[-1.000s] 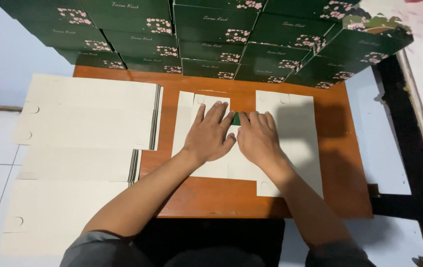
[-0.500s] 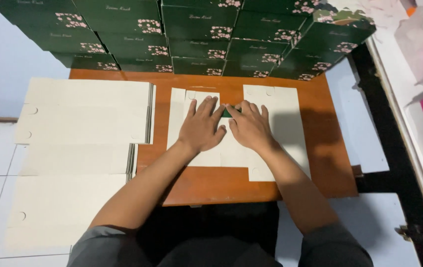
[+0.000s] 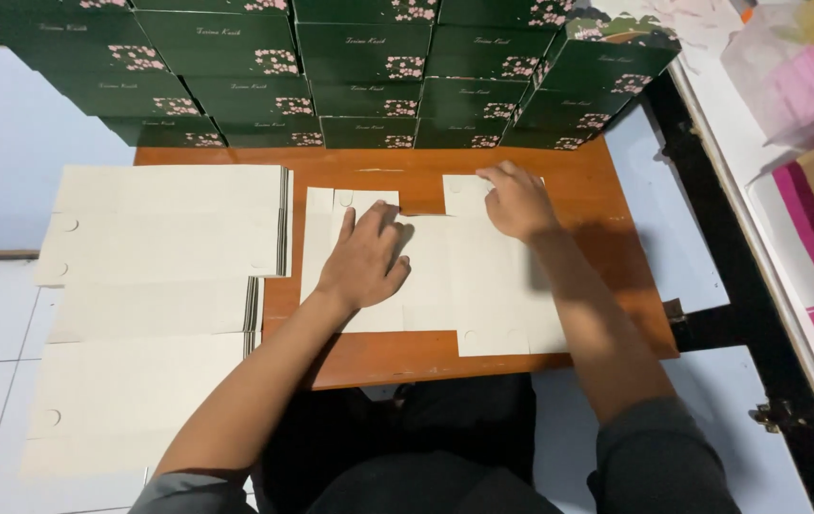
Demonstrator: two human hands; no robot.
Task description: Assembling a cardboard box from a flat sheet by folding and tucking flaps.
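Observation:
A flat off-white cardboard box blank (image 3: 445, 276) lies unfolded on the small orange-brown wooden table (image 3: 607, 181). My left hand (image 3: 364, 259) rests palm down on the blank's left half, fingers spread. My right hand (image 3: 516, 200) presses on the blank's far right flap near the table's back edge, fingers slightly curled. Neither hand grips anything.
Stacks of flat off-white blanks (image 3: 169, 224) lie left of the table, with more (image 3: 131, 400) nearer me. A wall of dark green boxes with pink flower prints (image 3: 359, 76) lines the back. Pink and clear plastic packaging (image 3: 797, 76) sits at the right.
Both hands were together at the blank's middle over a green strip. Now the blank lies flat with no green showing, and my right hand has moved right and away to the far flap.

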